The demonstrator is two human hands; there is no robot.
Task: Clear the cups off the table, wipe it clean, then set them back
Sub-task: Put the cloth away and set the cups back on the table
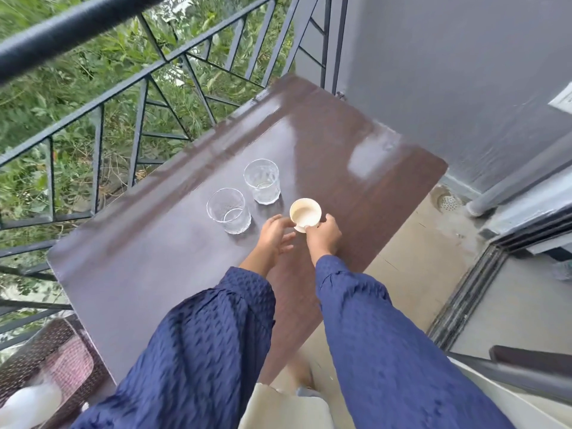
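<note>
Brown balcony table [154,274], glasses [229,212] beside cream cup [305,213], right hand [323,236] grip round it, left hand [275,235] slack.

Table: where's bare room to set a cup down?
Bare: table far end, between far glass and grey wall; near-left stretch, this side of near glass along the railing. Crowded: middle, where glasses, white cup, left hand and right hand bunch.

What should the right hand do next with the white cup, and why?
Probably lift the white cup straight up off the table: the right hand grips it, the left hand is open beside it, and the near glass and far glass stand close by, so sliding risks a knock.
</note>
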